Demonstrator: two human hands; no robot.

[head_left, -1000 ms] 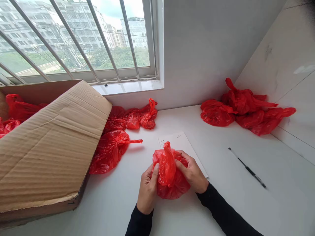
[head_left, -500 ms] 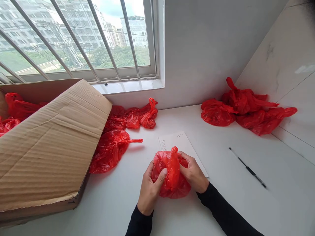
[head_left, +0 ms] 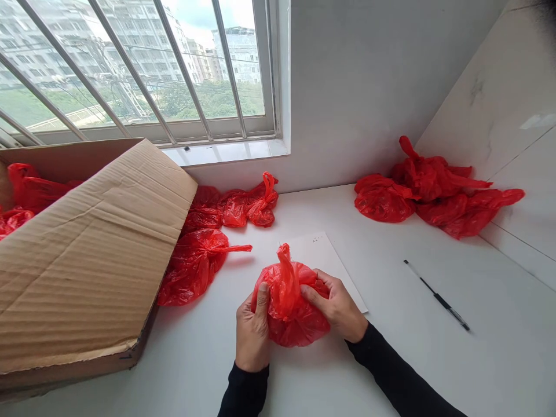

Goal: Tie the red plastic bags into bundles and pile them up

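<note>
A knotted red plastic bag (head_left: pixel 299 324) is held between my two hands, its twisted top pointing up and away from me. My left hand (head_left: pixel 254 330) grips the bag's left side, thumb lying on the front. On the right side my right hand (head_left: pixel 336 301) pinches the plastic between thumb and fingers. What the bag contains cannot be made out. Beneath and behind it lies a white sheet of paper (head_left: pixel 332 260) with small handwriting, partly covered by the bag.
A cardboard box (head_left: pixel 99 249) with red bags inside stands at the left. Beside it lie a tied red bag (head_left: pixel 195 266) and several smaller red bags (head_left: pixel 234 208). More red bags (head_left: pixel 434 191) are heaped at the back right. A black pen (head_left: pixel 438 298) lies on the white table (head_left: pixel 434 370).
My left hand has moved left and the bag has spread wider between my hands. Its twisted top has swung left and now stands higher. My right hand has barely moved.
</note>
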